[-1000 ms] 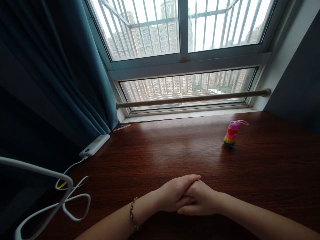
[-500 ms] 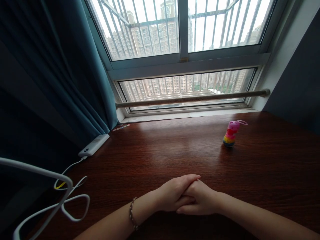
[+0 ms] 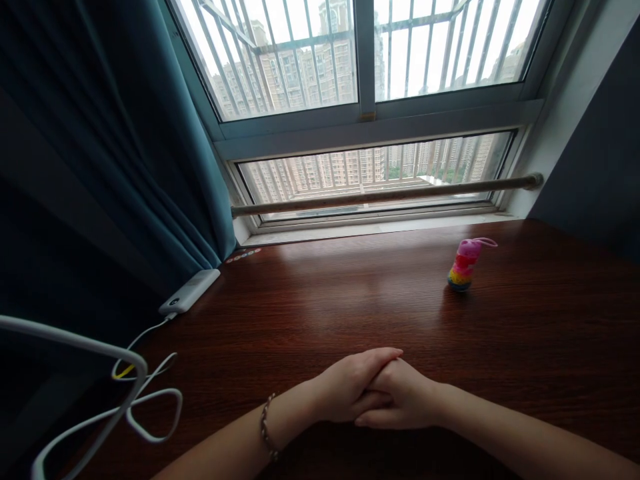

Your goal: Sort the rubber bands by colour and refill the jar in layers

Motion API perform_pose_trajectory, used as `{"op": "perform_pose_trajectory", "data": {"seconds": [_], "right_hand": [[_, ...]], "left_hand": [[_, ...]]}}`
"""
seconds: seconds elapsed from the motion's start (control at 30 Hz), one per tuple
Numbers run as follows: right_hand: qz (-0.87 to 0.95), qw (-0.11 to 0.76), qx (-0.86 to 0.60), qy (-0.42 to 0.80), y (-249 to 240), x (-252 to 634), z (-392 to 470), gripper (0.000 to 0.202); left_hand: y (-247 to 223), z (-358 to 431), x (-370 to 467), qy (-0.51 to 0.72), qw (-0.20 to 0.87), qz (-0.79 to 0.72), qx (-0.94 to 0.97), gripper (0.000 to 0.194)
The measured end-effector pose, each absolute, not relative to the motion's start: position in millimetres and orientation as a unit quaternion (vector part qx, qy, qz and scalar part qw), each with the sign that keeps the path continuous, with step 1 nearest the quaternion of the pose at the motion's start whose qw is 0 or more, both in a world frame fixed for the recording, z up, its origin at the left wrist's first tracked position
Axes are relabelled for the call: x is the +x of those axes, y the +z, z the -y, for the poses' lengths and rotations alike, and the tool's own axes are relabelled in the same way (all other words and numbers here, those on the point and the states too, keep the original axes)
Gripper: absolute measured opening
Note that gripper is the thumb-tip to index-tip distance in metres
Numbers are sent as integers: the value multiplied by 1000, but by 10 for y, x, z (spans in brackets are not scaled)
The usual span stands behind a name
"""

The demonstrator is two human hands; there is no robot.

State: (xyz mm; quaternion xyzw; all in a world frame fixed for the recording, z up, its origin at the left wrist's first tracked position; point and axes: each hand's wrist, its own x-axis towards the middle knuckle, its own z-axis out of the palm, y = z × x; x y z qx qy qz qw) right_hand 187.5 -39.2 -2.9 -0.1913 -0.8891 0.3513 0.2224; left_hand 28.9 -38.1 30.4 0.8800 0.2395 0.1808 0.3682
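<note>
Near the front edge of the dark brown wooden table (image 3: 320, 300), my left hand (image 3: 345, 387) and my right hand (image 3: 407, 397) are clasped together, fingers wrapped round each other. A braided bracelet (image 3: 267, 427) circles my left wrist. Neither hand shows any object in it; the inner sides of the palms are hidden. Beyond them to the right, a small pink, red, yellow and blue bottle-shaped item (image 3: 464, 265) with a pink loop on top stands upright, touched by neither hand.
A white power bank (image 3: 190, 292) lies at the table's left edge by the blue curtain (image 3: 200, 200), joined to a white cable (image 3: 150, 395). At the far side are a window and a horizontal rail (image 3: 380, 198). Small round stickers (image 3: 243, 255) lie near the curtain.
The view has shifted very slightly. My hands remain clasped as before, and nothing on the table has moved.
</note>
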Motion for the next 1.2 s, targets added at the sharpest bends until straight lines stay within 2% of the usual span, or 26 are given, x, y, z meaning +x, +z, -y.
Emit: {"op": "perform_pose_trajectory", "data": {"seconds": [1.2], "right_hand": [[878, 230, -188, 374, -46, 1890, 393, 20]], "left_hand": [[316, 386, 297, 172, 363, -247, 882, 58]]}}
